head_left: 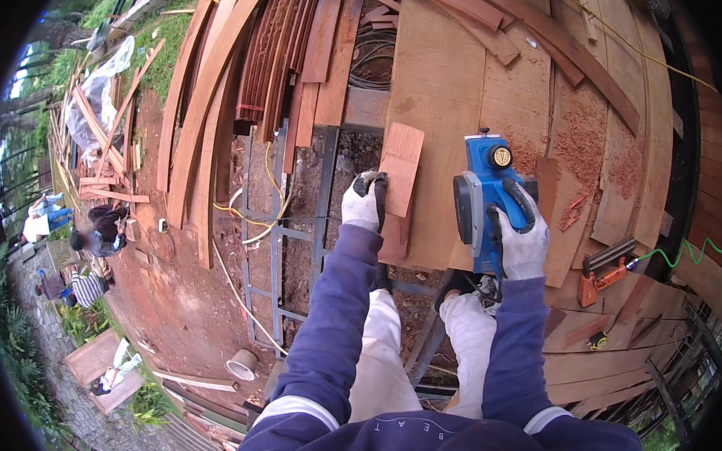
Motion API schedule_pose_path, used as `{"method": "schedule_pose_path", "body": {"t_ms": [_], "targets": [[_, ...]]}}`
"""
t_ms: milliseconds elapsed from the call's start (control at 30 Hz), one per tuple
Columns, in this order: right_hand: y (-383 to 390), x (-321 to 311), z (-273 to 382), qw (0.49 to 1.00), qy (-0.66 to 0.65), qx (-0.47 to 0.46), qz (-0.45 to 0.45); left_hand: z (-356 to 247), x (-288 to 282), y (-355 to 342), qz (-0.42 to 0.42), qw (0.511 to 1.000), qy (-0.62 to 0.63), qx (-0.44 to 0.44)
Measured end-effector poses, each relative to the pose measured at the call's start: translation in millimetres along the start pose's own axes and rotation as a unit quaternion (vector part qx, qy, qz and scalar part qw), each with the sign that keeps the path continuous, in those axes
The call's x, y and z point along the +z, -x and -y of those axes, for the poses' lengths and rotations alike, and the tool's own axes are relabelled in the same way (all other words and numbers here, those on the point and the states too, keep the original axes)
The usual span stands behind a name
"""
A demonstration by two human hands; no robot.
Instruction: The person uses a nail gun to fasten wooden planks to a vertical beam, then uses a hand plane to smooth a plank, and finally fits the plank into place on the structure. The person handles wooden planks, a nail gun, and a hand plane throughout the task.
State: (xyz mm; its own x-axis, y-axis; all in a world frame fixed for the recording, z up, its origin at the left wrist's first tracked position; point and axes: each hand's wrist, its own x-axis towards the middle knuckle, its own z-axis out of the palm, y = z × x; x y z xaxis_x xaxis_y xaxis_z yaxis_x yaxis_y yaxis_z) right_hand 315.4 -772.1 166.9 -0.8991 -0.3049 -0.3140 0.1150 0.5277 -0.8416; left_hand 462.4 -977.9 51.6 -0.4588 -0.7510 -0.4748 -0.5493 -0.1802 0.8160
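My left hand (364, 199), in a white and dark work glove, is closed on the edge of a short reddish board (402, 160). Another piece of wood (395, 237) lies just below that board. My right hand (523, 245), gloved the same way, is wrapped around the handle of a blue electric planer (481, 188). The planer is over the wide plywood sheet (437, 83), to the right of the short board and apart from it. The planer's underside is hidden, so I cannot tell whether it touches the sheet.
Right of the planer lie wood shavings (578, 128), an orange nail gun (602, 281) with a green coiled hose (689, 251), and a tape measure (598, 341). Steel beams (326, 178) with gaps over soil run left of my legs. Stacked planks (274, 54) lie beyond; several people are far left.
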Motion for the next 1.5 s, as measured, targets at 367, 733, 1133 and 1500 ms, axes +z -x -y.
{"method": "schedule_pose_path", "body": {"t_ms": [367, 733, 1133, 1500], "targets": [[-4, 19, -11, 0.999, 0.046, -0.027, -0.003, -6, -16, 35, 0.011, 0.871, 0.388, -0.301], [-9, 41, -30, 0.997, 0.068, -0.026, 0.022, 2, -40, 93, 0.063, 0.977, 0.176, -0.101], [-22, 48, -55, 0.991, 0.129, 0.018, 0.023, 25, -95, 181, 0.024, 0.996, 0.014, -0.085], [39, 24, -29, 0.972, 0.04, -0.204, 0.104, -20, -171, 269, 0.066, 0.995, 0.072, 0.016]]}}
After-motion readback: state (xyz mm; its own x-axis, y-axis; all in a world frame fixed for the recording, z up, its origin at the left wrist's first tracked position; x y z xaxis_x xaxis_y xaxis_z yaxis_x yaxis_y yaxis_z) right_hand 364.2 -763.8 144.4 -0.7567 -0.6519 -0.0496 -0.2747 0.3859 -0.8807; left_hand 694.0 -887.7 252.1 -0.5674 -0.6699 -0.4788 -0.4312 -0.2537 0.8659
